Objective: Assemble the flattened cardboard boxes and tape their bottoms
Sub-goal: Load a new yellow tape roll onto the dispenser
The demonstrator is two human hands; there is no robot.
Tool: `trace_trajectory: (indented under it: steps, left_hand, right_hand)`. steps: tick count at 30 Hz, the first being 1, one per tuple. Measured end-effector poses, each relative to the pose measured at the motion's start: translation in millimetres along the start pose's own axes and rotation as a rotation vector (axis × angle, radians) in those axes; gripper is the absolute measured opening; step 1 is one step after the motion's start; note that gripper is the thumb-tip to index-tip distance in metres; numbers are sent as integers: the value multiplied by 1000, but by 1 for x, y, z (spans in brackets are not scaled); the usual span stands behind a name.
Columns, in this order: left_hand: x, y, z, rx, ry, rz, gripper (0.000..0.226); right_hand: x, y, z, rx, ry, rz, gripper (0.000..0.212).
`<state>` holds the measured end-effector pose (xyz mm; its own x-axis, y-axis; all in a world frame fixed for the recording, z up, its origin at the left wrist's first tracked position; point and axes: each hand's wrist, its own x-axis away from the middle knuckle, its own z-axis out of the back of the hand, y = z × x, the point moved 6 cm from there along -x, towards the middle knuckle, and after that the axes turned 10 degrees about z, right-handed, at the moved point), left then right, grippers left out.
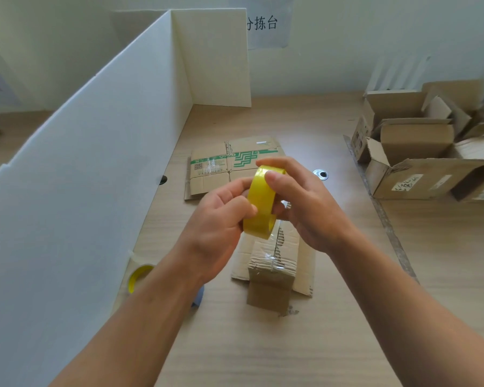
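Note:
A yellow tape roll (259, 203) is held upright above the table between both hands. My left hand (218, 219) pinches its near side with thumb and fingers. My right hand (299, 202) grips the roll from the right, fingers curled over its top. Below the roll stands a small brown cardboard box (271, 275) with its flaps spread and clear tape across its upper face. Farther back a flattened cardboard box (224, 169) with green print lies on the wooden table (263, 344).
A white corrugated divider (95, 163) runs along the left. A second yellow tape roll (139, 276) lies by its base. Several assembled cardboard boxes (419, 157) are piled at the right. A metal-ringed cable hole (321, 174) sits in the tabletop.

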<state>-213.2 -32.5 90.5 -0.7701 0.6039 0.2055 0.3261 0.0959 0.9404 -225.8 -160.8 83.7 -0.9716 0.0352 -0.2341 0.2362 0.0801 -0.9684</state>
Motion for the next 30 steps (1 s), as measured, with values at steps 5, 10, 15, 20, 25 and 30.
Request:
trace_trajectory:
  steps: [5, 10, 15, 20, 25, 30]
  left_hand:
    - [-3, -2, 4, -18, 13, -2, 42]
    - [-5, -7, 2, -44, 14, 8, 42]
    - [-8, -10, 3, -20, -35, 40, 45]
    - [-8, -13, 1, -69, -57, 61, 49]
    - [-8, -10, -2, -130, -67, 38, 49]
    - [-8, -8, -4, -231, -46, 13, 56]
  right_hand:
    - [-1, 14, -7, -200, 44, -163, 28]
    - [0, 33, -5, -375, 133, -414, 44]
    - [2, 40, -3, -387, 159, -533, 40]
    - [6, 46, -3, -434, 146, -631, 59]
    - [7, 49, -3, -499, 140, -671, 56]
    - [8, 57, -4, -542, 88, -672, 62]
